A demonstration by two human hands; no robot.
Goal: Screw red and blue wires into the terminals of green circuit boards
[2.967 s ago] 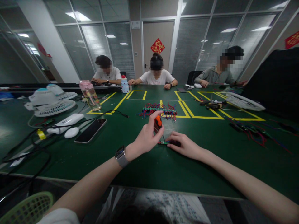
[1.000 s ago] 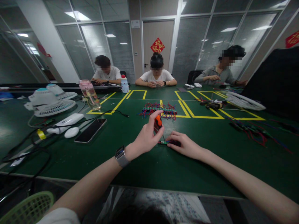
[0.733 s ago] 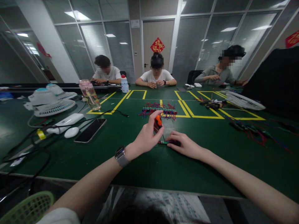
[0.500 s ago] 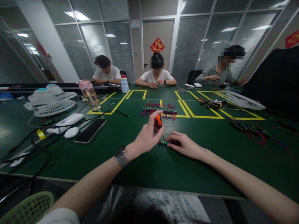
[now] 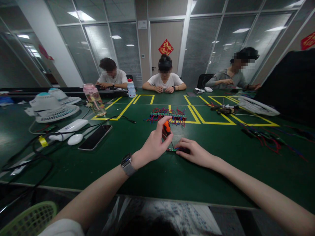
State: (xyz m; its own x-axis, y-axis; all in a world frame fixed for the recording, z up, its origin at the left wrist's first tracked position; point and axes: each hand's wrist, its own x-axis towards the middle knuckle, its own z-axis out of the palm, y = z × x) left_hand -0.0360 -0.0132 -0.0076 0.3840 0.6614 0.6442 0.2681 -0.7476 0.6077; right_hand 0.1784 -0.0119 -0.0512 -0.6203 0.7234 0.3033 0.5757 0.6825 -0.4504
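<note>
My left hand (image 5: 157,141) is closed around an orange and black screwdriver (image 5: 167,127), index finger over the top of its handle. The thin shaft points down to a small green circuit board (image 5: 171,149) on the table; I cannot tell whether the tip touches a screw. My right hand (image 5: 193,151) holds the board's right end, its fingers closed over that end and a dark part, which they mostly hide. Beyond my hands lies a row of green circuit boards (image 5: 169,115) with red and blue wires sticking out on both sides.
On the left are a phone (image 5: 95,137), a white mouse-shaped case (image 5: 75,139), cables, white fans (image 5: 52,109) and a pink-lidded bottle (image 5: 94,100). Tools (image 5: 225,109), a keyboard (image 5: 257,106) and wired boards (image 5: 267,136) lie right. Three people sit across the green table (image 5: 145,183).
My hands, the screwdriver and the board keep the same position. Across the table, the middle person's hands have shifted slightly.
</note>
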